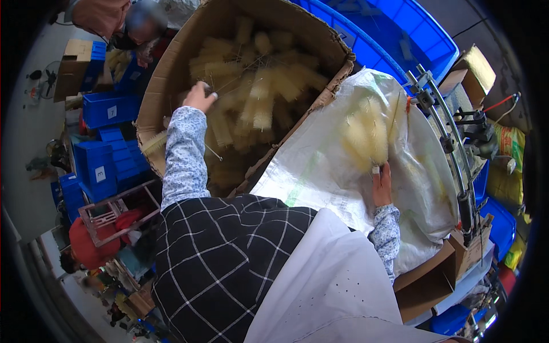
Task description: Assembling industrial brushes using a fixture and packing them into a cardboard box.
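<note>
A large open cardboard box [171, 60] holds a heap of pale yellow bristle brushes [260, 94] with thin wire stems. My left hand [199, 98] is over the box's left side, its fingers curled close to the brushes. Whatever it may be pinching is too small to make out. To the right, my right hand [382, 186] closes round the pale lower ends of a small bunch of yellow bristle brushes [367, 134]. Their bristle heads point away from me, above a white woven sack [320, 160].
A metal frame [452, 148] with clamps stands right of the sack. Beyond the box lies a large blue bin [394, 34]. Blue crates [108, 108] stack at the left, near a wooden stool [120, 214]. Other people are at the upper left and lower left.
</note>
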`<state>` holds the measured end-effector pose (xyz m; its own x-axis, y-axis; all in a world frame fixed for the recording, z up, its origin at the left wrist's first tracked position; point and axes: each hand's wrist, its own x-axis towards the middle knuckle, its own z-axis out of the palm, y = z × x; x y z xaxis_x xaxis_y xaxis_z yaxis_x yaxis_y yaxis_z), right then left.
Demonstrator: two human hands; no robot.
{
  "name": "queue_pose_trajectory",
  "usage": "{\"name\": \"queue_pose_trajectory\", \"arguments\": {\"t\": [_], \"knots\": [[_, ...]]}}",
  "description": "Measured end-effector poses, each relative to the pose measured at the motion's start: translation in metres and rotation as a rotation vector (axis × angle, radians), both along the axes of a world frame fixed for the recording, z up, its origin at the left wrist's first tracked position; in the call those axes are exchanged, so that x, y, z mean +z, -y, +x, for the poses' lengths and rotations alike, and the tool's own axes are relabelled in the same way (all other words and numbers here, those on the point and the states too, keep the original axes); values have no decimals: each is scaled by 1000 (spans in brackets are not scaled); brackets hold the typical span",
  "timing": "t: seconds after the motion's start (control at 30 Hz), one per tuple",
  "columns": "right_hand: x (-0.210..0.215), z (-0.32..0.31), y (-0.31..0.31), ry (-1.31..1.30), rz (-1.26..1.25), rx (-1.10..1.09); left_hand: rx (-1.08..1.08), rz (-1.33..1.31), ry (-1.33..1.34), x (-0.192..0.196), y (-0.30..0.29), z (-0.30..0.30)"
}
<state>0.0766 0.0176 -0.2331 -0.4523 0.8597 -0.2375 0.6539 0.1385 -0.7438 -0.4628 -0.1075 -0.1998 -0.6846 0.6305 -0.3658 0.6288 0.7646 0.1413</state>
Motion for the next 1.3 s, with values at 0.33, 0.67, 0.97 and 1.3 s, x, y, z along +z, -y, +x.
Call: {"name": "queue_pose_trajectory", "arguments": {"t": [0.33, 0.67, 0.97, 1.3], "knots": [[5, -2, -3, -49, -31, -23, -100, 118, -276, -8, 28, 15], [-6, 3, -5, -96, -23, -33, -123, 248, -156, 91, 109, 18], [-13, 6, -3, -18, 15, -57, -170, -29, -157, 5, 130, 76], [-4, 4, -8, -73, -14, -46, 362, 657, 74, 96, 137, -34]]}}
